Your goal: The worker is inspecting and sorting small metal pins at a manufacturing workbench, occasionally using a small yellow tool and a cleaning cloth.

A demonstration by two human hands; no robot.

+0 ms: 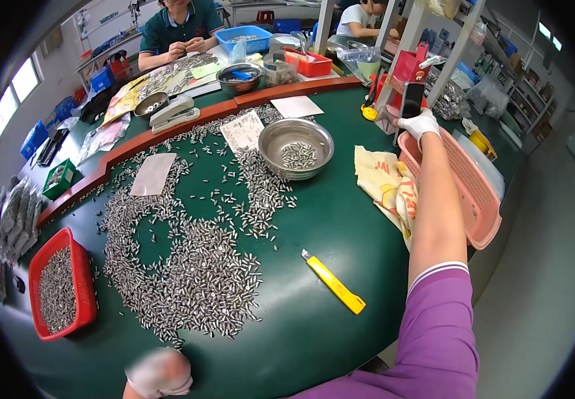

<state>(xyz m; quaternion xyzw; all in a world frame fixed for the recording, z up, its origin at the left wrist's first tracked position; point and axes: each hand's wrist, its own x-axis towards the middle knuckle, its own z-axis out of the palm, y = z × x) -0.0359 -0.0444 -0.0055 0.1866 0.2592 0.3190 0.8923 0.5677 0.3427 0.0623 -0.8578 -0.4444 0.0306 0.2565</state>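
Observation:
My right hand, in a white glove, reaches far out to the right and has its fingers closed at the lower part of an upright dark phone. Low at the left, my gloved left hand is curled and partly blurred; what it holds, if anything, is hidden. Just beyond it spreads a large heap of small silvery metal pins. A steel bowl with more pins stands farther back. Between my arms lies a yellow utility knife, its blade tip showing.
A red basket of pins stands left. A pink basket and printed yellow cloth lie by my right arm. Paper slips rest among the pins. A brown ledge bounds the table; beyond it a person sits facing small parts.

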